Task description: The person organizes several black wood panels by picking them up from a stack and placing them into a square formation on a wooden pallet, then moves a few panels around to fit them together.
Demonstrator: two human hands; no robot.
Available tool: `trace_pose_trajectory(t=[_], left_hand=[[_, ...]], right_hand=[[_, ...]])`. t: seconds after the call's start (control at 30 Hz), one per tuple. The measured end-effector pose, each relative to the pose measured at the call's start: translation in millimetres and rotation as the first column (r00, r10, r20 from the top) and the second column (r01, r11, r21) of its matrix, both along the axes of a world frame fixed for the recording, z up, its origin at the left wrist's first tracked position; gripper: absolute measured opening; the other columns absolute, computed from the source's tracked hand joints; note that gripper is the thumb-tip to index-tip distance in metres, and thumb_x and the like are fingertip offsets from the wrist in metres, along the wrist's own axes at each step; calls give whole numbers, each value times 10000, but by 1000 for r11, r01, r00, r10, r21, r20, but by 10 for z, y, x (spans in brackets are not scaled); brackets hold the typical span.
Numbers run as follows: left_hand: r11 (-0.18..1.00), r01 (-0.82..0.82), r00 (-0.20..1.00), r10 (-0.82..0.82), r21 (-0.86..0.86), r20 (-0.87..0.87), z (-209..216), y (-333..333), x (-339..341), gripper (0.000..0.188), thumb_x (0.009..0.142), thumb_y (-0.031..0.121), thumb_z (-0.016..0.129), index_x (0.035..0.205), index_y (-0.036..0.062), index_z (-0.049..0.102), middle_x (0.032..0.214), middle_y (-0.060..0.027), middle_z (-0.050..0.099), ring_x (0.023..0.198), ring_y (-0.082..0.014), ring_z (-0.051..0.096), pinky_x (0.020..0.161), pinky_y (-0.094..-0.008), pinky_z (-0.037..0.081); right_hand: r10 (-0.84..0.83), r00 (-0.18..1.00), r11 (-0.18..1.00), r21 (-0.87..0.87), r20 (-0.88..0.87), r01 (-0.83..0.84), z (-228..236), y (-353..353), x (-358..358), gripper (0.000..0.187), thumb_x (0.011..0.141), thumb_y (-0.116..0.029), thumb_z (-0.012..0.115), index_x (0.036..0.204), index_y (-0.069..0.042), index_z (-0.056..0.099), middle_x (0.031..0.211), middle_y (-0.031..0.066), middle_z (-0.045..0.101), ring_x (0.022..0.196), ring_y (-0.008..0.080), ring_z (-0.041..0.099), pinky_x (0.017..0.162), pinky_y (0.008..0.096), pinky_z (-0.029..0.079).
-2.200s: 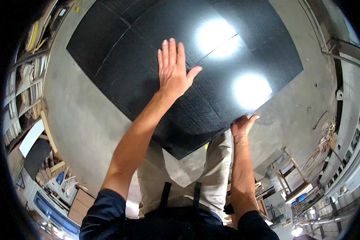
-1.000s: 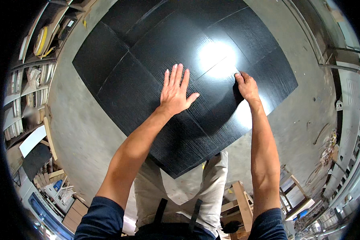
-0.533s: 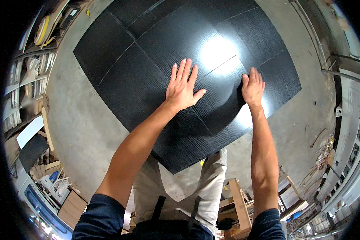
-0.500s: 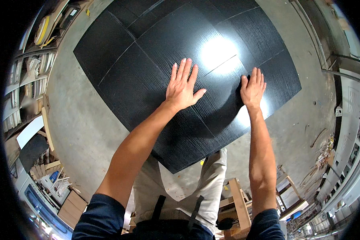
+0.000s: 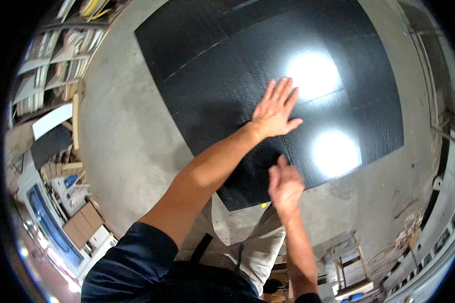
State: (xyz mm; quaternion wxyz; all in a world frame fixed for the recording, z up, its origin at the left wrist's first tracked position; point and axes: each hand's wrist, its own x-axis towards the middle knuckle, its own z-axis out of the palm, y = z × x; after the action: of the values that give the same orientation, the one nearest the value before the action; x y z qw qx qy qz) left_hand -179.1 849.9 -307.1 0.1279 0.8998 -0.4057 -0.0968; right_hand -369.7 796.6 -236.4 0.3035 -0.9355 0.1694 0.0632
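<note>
A large black panel (image 5: 202, 101) with a wood-grain surface and thin pale seam lines lies before me. Flat on its near middle rests my left hand (image 5: 274, 112), fingers spread and nothing held. My right hand (image 5: 286, 186) is over the panel's near edge, lower and slightly right of the left one. Motion smears its fingers. They look partly bent, and whether they hold anything does not show. Two bright light reflections shine on the black surface right of my hands.
Concrete floor (image 5: 121, 131) surrounds the panel. Shelves with stacked boards (image 5: 60, 70) line the left side. A wooden frame (image 5: 351, 267) stands at lower right, near a heap of scraps (image 5: 409, 230). A long white structure (image 5: 442, 202) runs along the right.
My right hand has come off its flat rest near the panel's right side and moved toward me and left. My left hand stays flat on the panel. The view has shifted and turned.
</note>
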Motion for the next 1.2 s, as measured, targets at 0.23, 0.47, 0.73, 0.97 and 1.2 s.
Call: trace_pose_trajectory(t=[0.23, 0.47, 0.73, 0.97, 1.2], left_hand=[[996, -24, 998, 19, -86, -60, 57, 1, -21, 816, 833, 547, 475, 1381, -28, 288, 1463, -245, 166, 1382, -355, 105, 1126, -491, 54], [977, -30, 997, 16, -210, -71, 89, 77, -64, 792, 829, 509, 474, 1378, -31, 293, 1476, -232, 149, 1387, -348, 100, 1125, -496, 74], [970, -83, 988, 50, -227, -149, -155, 179, -146, 718, 855, 487, 443, 1370, 6, 308, 1453, -170, 240, 1366, -305, 183, 1130, -460, 92], [945, 214, 917, -107, 248, -384, 277, -64, 104, 601, 892, 466, 351, 1329, 55, 388, 1373, -116, 398, 1322, -283, 275, 1129, -441, 115], [990, 123, 907, -82, 74, -412, 198, 19, 69, 671, 894, 467, 354, 1355, -20, 326, 1414, -166, 332, 1350, -299, 218, 1131, -459, 93]], right_hand=[[100, 988, 994, 61, -121, -93, 15, 407, -188, 345, 839, -298, 601, 1011, -5, 658, 748, 176, 641, 581, 295, 624, 541, 367, 503], [159, 922, 982, 37, 352, -184, 378, 318, 1652, 356, 879, -310, 548, 1039, 1, 617, 776, 175, 652, 689, 329, 641, 633, 400, 498], [375, 925, 913, -149, -61, -380, 54, 329, 2301, 543, 878, -495, 463, 1072, 5, 556, 781, 220, 652, 765, 372, 649, 701, 433, 506], [152, 895, 932, -241, -420, -271, -143, -289, 2455, 614, 875, -509, 476, 1049, 77, 535, 801, 221, 660, 794, 364, 658, 733, 422, 516], [170, 907, 936, -225, -386, -272, -201, -284, 2467, 620, 838, -525, 543, 974, 79, 550, 815, 204, 656, 819, 341, 652, 729, 409, 513]])
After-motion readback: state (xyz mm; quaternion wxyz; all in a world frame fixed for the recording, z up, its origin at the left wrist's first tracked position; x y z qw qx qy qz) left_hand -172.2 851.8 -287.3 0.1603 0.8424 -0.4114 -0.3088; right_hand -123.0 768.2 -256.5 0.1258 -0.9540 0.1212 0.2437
